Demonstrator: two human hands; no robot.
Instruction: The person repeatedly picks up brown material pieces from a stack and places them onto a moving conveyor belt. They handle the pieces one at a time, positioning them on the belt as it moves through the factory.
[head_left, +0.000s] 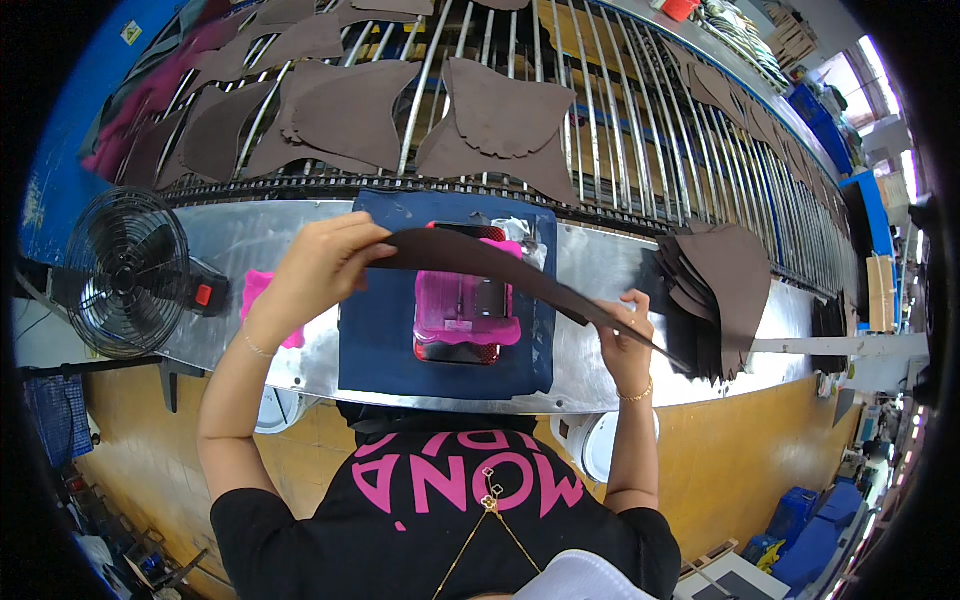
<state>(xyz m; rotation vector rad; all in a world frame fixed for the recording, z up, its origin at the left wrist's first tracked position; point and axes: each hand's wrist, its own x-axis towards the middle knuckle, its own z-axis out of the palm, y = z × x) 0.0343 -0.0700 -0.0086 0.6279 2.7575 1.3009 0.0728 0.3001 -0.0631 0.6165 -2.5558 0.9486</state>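
Observation:
A dark brown, flexible cut piece [465, 254] is stretched slantwise between my hands, above the table. My left hand [335, 252] pinches its upper left end with thumb and fingers. Toward the other end, my right hand [627, 348] grips the lower edge, fingers partly bent. Beneath the piece lies a dark blue mat [378, 355], partly covered. On the mat sits a translucent pink wavy-edged thing [465, 318] over a red and black object [455, 352]; the held piece hides part of both. To the right of my right hand is a fanned stack of similar brown pieces [735, 280].
Beyond the metal table [590, 255] runs a rack of metal rods [600, 110] bearing brown pieces [350, 110]. A black fan [125, 270] stands at the left, with another pink piece [256, 295] near it. A white bar [840, 345] juts in from the right.

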